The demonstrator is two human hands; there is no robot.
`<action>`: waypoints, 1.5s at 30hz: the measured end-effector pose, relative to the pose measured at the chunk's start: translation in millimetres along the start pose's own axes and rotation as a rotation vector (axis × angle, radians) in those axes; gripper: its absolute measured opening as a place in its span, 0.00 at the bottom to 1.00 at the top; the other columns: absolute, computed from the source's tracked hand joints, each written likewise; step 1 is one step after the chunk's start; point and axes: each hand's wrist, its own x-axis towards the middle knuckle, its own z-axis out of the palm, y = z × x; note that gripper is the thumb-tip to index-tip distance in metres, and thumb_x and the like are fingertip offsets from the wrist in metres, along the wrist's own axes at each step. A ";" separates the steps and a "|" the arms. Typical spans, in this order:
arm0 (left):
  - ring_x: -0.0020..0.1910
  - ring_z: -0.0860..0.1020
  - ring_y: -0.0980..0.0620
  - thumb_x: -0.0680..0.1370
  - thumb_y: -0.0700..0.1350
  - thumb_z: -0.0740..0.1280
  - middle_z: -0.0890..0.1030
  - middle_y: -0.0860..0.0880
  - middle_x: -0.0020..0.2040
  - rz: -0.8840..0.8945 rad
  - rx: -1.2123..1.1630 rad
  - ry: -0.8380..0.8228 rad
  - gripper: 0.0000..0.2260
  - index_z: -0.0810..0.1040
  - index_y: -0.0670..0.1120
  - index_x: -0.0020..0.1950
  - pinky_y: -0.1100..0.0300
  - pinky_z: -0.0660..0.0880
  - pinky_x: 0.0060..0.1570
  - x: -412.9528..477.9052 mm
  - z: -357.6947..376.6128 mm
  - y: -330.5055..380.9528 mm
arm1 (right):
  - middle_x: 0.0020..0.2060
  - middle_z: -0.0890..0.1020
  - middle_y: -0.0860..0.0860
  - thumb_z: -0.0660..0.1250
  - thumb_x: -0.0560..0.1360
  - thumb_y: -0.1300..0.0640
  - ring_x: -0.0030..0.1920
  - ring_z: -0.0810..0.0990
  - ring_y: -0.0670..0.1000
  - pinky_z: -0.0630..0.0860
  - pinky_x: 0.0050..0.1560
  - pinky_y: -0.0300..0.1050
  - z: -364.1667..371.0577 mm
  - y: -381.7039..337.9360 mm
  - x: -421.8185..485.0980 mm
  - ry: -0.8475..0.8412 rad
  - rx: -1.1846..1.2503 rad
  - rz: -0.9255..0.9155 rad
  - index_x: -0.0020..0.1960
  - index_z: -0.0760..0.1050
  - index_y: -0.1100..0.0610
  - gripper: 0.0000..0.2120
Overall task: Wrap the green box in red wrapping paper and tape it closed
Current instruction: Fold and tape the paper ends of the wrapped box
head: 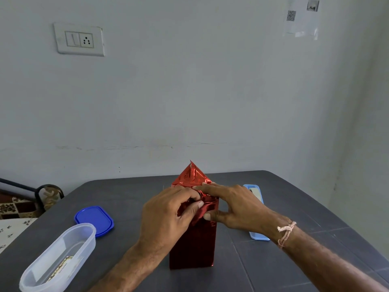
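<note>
Green box, hidden under red wrapping paper (192, 245), stands upright mid-desk (273, 260). Left hand (168, 211) pinches the near top fold; right hand (229, 205) presses straight fingers against the far flap, probably readying it for tape. Clear tub (56, 260), near left, holds a patterned card; blue lid (94, 220) lies beside it.

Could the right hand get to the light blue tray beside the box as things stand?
Probably yes. The light blue tray lies just beyond the right hand, nothing between them; but that hand presses on the red paper and would have to leave it.
</note>
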 end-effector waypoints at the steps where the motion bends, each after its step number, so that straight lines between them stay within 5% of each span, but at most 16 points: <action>1: 0.44 0.80 0.64 0.78 0.58 0.68 0.82 0.63 0.45 -0.002 -0.021 0.001 0.09 0.83 0.55 0.50 0.67 0.77 0.41 -1.3 0.3 0.2 | 0.71 0.75 0.38 0.70 0.74 0.35 0.66 0.78 0.43 0.76 0.63 0.46 0.5 0.8 0.4 0.002 0.005 -0.001 0.77 0.59 0.33 0.35; 9: 0.52 0.81 0.58 0.79 0.53 0.70 0.82 0.61 0.51 0.036 -0.134 0.039 0.08 0.85 0.51 0.52 0.61 0.79 0.49 -9.8 4.8 -3.1 | 0.69 0.77 0.40 0.69 0.73 0.34 0.62 0.80 0.46 0.76 0.62 0.47 3.5 6.3 3.4 -0.002 -0.020 -0.002 0.78 0.58 0.34 0.37; 19: 0.50 0.82 0.62 0.80 0.52 0.71 0.84 0.59 0.51 0.198 -0.047 -0.008 0.09 0.85 0.50 0.57 0.62 0.80 0.46 -10.5 -5.0 -2.4 | 0.73 0.72 0.37 0.70 0.73 0.35 0.72 0.72 0.42 0.73 0.69 0.51 5.0 8.0 2.3 0.002 -0.019 -0.018 0.77 0.61 0.33 0.35; 21: 0.55 0.81 0.61 0.80 0.53 0.70 0.82 0.59 0.55 0.148 -0.116 0.028 0.11 0.80 0.51 0.61 0.65 0.78 0.53 -3.2 -13.5 -1.4 | 0.75 0.69 0.38 0.70 0.73 0.35 0.74 0.70 0.42 0.73 0.70 0.53 5.6 8.6 2.1 0.000 -0.018 -0.021 0.76 0.60 0.31 0.35; 24: 0.57 0.78 0.58 0.80 0.50 0.71 0.80 0.61 0.53 -0.088 -0.190 0.108 0.04 0.80 0.53 0.54 0.63 0.73 0.56 19.7 -21.0 -22.4 | 0.78 0.65 0.40 0.69 0.74 0.34 0.77 0.65 0.42 0.71 0.72 0.54 5.2 8.9 1.1 -0.022 -0.015 -0.026 0.77 0.57 0.30 0.35; 30: 0.58 0.76 0.66 0.74 0.54 0.77 0.81 0.63 0.54 -0.396 -0.325 -0.446 0.06 0.85 0.60 0.50 0.62 0.69 0.56 41.5 -10.6 -61.2 | 0.80 0.60 0.41 0.68 0.75 0.36 0.79 0.60 0.43 0.69 0.74 0.56 3.2 4.6 -2.7 -0.055 -0.037 -0.038 0.77 0.54 0.28 0.35; 41: 0.75 0.63 0.59 0.70 0.56 0.80 0.66 0.60 0.73 -0.466 -0.494 -0.687 0.28 0.73 0.67 0.67 0.52 0.69 0.71 59.0 -10.9 -62.4 | 0.81 0.55 0.43 0.68 0.76 0.35 0.81 0.53 0.46 0.69 0.74 0.57 2.4 0.4 -6.3 -0.093 -0.094 -0.068 0.77 0.49 0.27 0.38; 45: 0.71 0.73 0.60 0.74 0.50 0.77 0.69 0.61 0.75 -0.488 -0.727 -0.691 0.31 0.70 0.69 0.71 0.54 0.75 0.68 56.2 -7.8 -59.6 | 0.81 0.53 0.42 0.68 0.76 0.35 0.81 0.52 0.46 0.70 0.73 0.57 2.0 -0.3 -7.2 -0.091 -0.105 -0.079 0.78 0.48 0.29 0.39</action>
